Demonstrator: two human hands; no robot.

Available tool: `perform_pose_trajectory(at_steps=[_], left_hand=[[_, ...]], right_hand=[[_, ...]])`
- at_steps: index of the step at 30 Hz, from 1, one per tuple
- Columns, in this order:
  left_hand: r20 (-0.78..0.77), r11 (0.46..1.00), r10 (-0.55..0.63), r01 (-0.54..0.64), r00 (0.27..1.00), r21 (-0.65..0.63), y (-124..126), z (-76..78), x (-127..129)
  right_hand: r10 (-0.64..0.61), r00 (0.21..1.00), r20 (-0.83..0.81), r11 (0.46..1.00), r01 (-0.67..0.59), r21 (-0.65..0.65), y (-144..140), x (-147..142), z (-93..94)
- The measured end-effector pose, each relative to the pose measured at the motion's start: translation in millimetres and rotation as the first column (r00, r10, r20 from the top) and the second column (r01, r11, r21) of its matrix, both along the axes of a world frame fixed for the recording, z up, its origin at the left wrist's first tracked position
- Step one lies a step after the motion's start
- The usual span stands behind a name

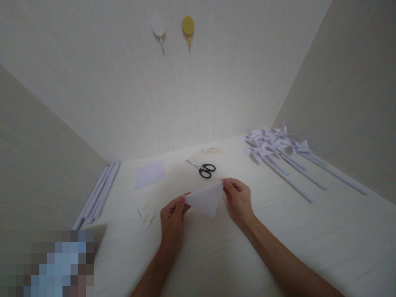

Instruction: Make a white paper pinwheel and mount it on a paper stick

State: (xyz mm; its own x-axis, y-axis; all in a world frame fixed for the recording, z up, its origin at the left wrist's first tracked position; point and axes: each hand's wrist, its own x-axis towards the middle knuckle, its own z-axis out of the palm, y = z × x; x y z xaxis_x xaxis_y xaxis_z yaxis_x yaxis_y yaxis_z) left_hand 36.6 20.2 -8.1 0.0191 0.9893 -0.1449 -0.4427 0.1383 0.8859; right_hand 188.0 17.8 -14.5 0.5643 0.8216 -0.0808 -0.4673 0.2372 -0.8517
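Note:
A white sheet of paper folded into a triangle (206,199) is held up above the table between my two hands. My left hand (173,212) pinches its left corner between thumb and fingers. At the upper right corner my right hand (237,197) grips it the same way. The triangle's point hangs downward, nearer my right hand. Just beyond the paper lie scissors (202,168) with black handles, blades toward the left. A square sheet of white paper (150,173) rests flat to the left of them. Several small thin sticks (147,214) are scattered left of my left hand.
Several paper pinwheels (260,148) on rolled paper sticks lie at the right. Rolled paper tubes (102,192) are bundled at the left edge. Small beige bits (209,150) lie near the back wall, where a white hook (158,28) and a yellow hook (188,27) hang.

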Motion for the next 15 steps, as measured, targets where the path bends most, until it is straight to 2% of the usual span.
perform_pose_trajectory(at_steps=[5,9,15], left_hand=[[0.038,1.000,-0.005,0.005,0.999,0.009,0.0,1.4,2.2],[0.084,1.000,-0.006,0.006,0.996,0.005,1.5,1.6,2.9],[0.117,1.000,0.006,-0.003,0.993,-0.023,4.2,0.9,1.5]], right_hand=[[0.030,0.996,0.080,0.999,-0.027,-0.038,-1.9,-1.9,-1.1],[0.123,0.983,0.137,0.992,-0.117,-0.048,-4.2,-3.1,0.9],[0.268,0.961,0.064,0.963,-0.266,-0.038,-5.3,-4.7,1.8]])
